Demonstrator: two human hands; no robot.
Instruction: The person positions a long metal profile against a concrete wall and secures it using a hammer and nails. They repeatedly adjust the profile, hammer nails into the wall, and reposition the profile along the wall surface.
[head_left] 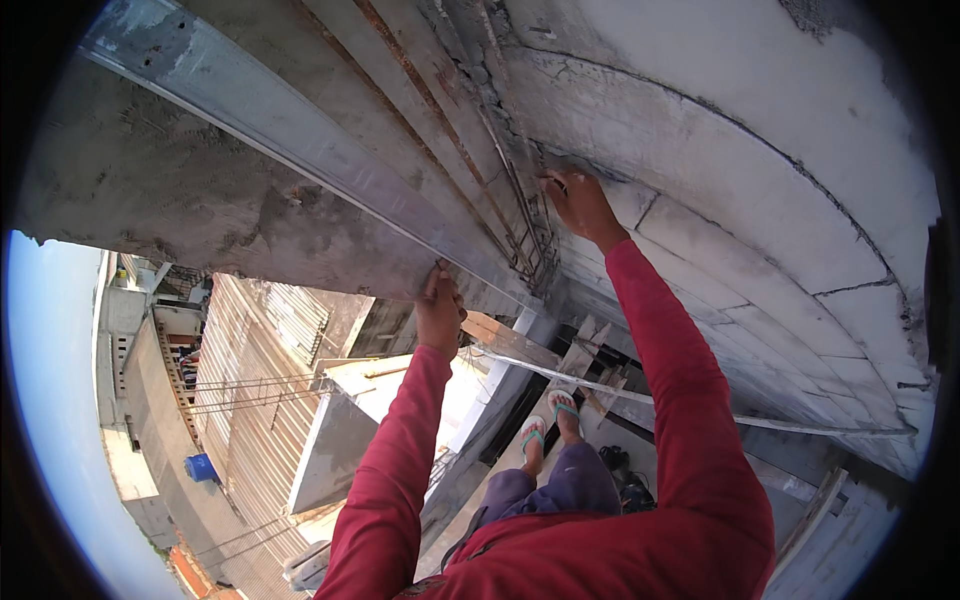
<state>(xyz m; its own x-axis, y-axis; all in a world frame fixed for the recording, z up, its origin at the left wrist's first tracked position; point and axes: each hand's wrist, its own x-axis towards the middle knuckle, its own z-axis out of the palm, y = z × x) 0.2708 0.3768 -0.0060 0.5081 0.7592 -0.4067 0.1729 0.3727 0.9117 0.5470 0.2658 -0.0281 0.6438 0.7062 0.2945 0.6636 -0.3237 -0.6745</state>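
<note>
The left hand (438,315) is raised, its fingertips bent together at the lower edge of a long grey beam (290,130); I cannot tell if they grip it; the right hand (583,207), with fingers curled, is near the rusty bars (402,58), beside the block wall (700,230); its grip also I cannot tell; the beam slants above both hands; below are sandalled feet (533,437) and, farther left, a corrugated roof (260,390).

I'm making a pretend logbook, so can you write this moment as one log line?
left hand: at edge of metal strip | right hand: raised beside block wall | below: sandalled feet
</note>
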